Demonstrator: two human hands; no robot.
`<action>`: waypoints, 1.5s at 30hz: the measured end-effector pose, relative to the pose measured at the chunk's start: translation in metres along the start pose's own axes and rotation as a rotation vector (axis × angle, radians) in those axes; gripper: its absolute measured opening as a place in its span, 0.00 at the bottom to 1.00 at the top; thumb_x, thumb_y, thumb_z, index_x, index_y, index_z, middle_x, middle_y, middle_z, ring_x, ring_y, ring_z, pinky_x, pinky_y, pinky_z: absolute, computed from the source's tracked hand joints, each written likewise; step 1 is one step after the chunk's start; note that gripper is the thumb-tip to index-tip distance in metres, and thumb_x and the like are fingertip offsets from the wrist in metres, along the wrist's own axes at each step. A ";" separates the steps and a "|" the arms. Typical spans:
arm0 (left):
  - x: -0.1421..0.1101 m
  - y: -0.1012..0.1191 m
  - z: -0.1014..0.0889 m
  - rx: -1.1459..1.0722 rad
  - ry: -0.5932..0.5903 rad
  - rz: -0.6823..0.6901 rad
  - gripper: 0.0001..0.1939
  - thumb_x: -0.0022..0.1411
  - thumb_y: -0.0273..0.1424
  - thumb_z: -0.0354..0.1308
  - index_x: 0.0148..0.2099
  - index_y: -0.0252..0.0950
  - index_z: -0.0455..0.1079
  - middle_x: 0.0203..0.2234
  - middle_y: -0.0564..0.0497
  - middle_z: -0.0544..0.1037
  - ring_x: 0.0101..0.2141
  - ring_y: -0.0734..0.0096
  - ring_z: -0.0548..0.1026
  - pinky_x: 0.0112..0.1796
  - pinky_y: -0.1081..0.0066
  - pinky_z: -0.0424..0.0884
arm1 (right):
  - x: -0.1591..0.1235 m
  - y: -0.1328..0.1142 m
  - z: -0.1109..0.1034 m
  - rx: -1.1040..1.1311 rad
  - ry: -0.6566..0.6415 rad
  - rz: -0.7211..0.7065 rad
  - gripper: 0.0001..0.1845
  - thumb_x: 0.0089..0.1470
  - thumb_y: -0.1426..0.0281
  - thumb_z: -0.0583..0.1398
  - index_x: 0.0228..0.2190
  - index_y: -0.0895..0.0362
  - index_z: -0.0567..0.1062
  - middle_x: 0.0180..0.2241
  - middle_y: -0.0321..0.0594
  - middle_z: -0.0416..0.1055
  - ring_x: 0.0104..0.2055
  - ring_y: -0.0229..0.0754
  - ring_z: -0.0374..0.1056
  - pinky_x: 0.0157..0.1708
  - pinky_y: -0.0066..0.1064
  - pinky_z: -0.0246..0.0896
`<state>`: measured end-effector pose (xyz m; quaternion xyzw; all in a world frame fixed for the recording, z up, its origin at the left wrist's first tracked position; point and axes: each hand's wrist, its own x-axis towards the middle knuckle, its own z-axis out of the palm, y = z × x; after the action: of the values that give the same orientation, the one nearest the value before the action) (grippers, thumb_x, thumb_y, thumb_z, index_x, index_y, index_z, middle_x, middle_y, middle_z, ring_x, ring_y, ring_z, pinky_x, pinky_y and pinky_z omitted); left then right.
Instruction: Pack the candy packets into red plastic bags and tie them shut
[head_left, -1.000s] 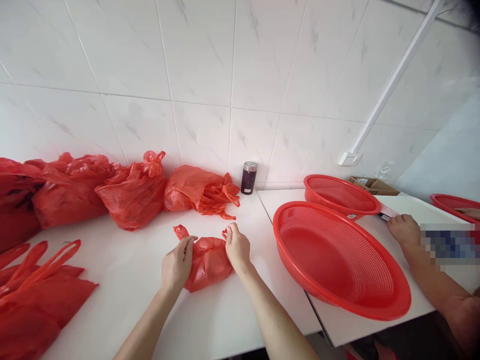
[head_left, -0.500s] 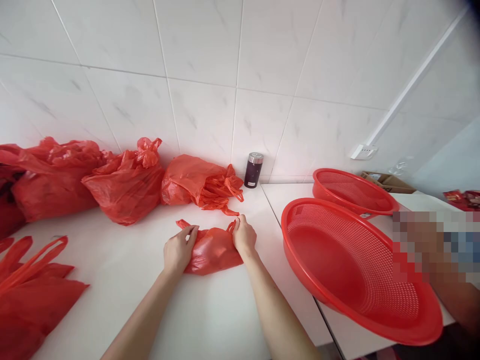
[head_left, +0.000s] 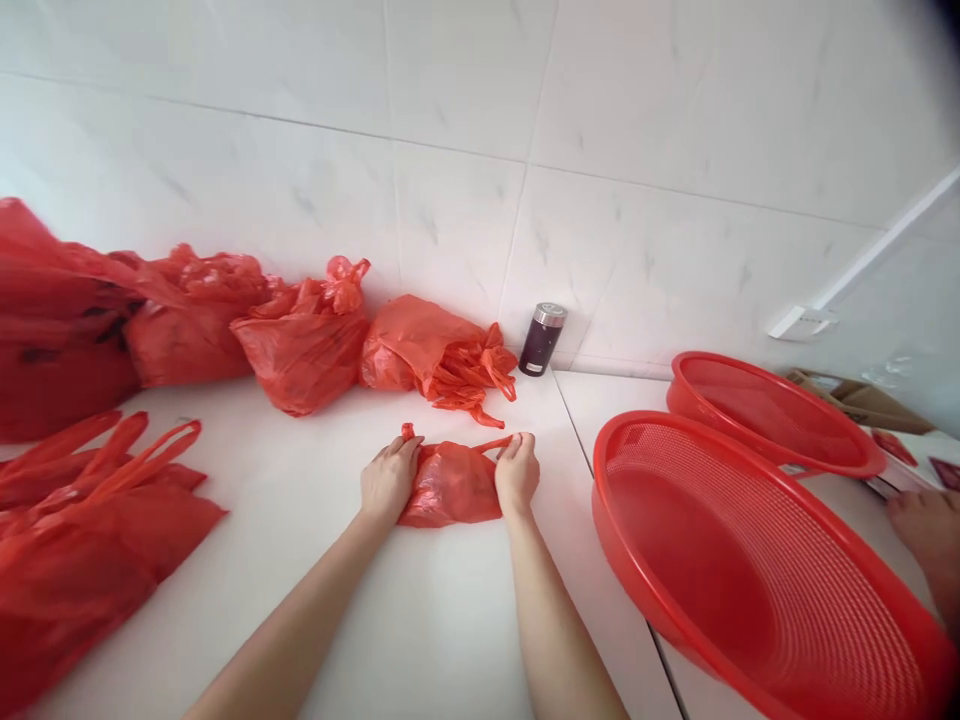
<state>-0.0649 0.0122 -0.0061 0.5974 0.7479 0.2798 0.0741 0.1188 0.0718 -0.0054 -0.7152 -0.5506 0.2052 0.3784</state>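
Observation:
A small, filled red plastic bag [head_left: 453,486] lies on the white table between my two hands. My left hand [head_left: 388,480] is closed at its left end, with a bit of twisted red plastic sticking out above the fingers. On the other side my right hand [head_left: 518,474] pinches one of the bag's handles, which is drawn out taut along the top edge. What is inside the bag cannot be made out through the plastic.
Filled red plastic bags [head_left: 304,345] line the tiled wall, and more flat red bags [head_left: 97,540] lie at left. A dark tumbler [head_left: 541,340] stands by the wall. Red mesh baskets [head_left: 697,560] and a cardboard box [head_left: 862,398] sit at right, near another person's hand [head_left: 926,535].
The view has turned left, so things appear further right. My right hand has drawn the bag's handle outward into a taut strip. The other person's arm has withdrawn from the basket.

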 end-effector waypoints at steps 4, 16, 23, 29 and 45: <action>-0.001 -0.004 -0.006 -0.088 0.071 -0.063 0.16 0.66 0.37 0.52 0.53 0.38 0.69 0.51 0.45 0.73 0.46 0.63 0.74 0.49 0.55 0.69 | 0.003 0.007 -0.007 0.168 0.027 0.026 0.16 0.64 0.66 0.38 0.38 0.53 0.62 0.28 0.39 0.74 0.30 0.43 0.71 0.28 0.29 0.58; -0.039 -0.005 -0.094 -0.137 -0.253 -0.145 0.11 0.62 0.36 0.58 0.42 0.33 0.72 0.36 0.49 0.78 0.35 0.69 0.77 0.38 0.61 0.75 | 0.007 0.010 -0.016 0.536 -0.044 -0.138 0.15 0.61 0.58 0.44 0.32 0.53 0.64 0.22 0.35 0.69 0.26 0.41 0.68 0.30 0.30 0.60; -0.033 0.065 -0.062 -0.023 -0.135 0.088 0.17 0.64 0.38 0.55 0.53 0.38 0.68 0.54 0.45 0.70 0.53 0.58 0.68 0.53 0.50 0.63 | -0.010 -0.007 -0.026 0.748 -0.101 -0.275 0.19 0.60 0.52 0.47 0.34 0.54 0.65 0.26 0.35 0.71 0.26 0.39 0.67 0.33 0.31 0.61; -0.039 0.071 -0.055 -0.064 -0.375 0.110 0.13 0.63 0.37 0.57 0.45 0.34 0.70 0.37 0.49 0.76 0.37 0.67 0.75 0.40 0.60 0.72 | -0.006 -0.007 -0.028 0.896 -0.090 -0.186 0.19 0.58 0.51 0.49 0.34 0.54 0.64 0.24 0.33 0.68 0.24 0.37 0.66 0.28 0.30 0.63; -0.124 -0.022 -0.286 -0.656 -0.022 -0.473 0.29 0.53 0.48 0.61 0.50 0.35 0.67 0.36 0.49 0.80 0.35 0.61 0.78 0.38 0.61 0.75 | 0.001 0.013 -0.002 0.569 -0.311 -0.054 0.11 0.51 0.60 0.57 0.33 0.54 0.69 0.24 0.32 0.73 0.21 0.38 0.68 0.28 0.30 0.57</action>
<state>-0.1769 -0.2009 0.1926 0.3565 0.7347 0.4725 0.3314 0.1283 0.0705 -0.0138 -0.5259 -0.5412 0.4476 0.4799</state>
